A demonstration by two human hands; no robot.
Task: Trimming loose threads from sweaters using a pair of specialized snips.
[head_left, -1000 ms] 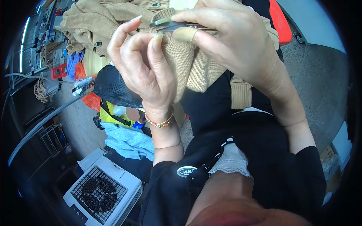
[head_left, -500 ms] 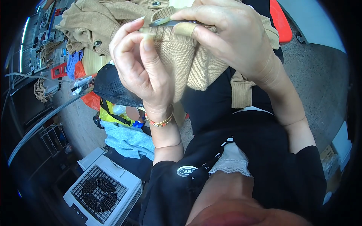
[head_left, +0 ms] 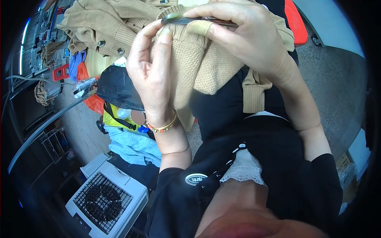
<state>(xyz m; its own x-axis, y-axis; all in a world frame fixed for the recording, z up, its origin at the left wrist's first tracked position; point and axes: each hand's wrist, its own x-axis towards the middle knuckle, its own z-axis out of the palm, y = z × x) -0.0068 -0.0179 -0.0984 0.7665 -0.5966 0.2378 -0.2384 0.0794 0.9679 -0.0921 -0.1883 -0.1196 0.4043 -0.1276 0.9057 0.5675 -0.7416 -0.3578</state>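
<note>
A tan knitted cardigan [head_left: 184,51] hangs bunched below both hands. My left hand [head_left: 152,73] is closed, thumb and index finger pinching its ribbed edge just under a round, greenish button [head_left: 173,16]. My right hand [head_left: 248,37], with tan tape round the thumb, grips a slim, dark metal tool [head_left: 214,20] whose exact kind I cannot make out. The tool lies level along the knit edge, its left end close to the button. Fingers partly hide it. A ribbed cuff [head_left: 254,98] hangs down over my dark clothing to the right.
More tan knitwear with buttons [head_left: 99,25] spreads at the far left. Beside my left forearm are a black mesh bag [head_left: 119,89], a yellow bag [head_left: 115,117] and light blue fabric [head_left: 133,144]. A white fan unit [head_left: 105,198] stands lower left; a red seat [head_left: 295,23] is far right.
My left hand has moved right and up, and its thumb and index finger have closed on the knit edge near the button. The metal tool has shifted slightly, with more of it showing.
</note>
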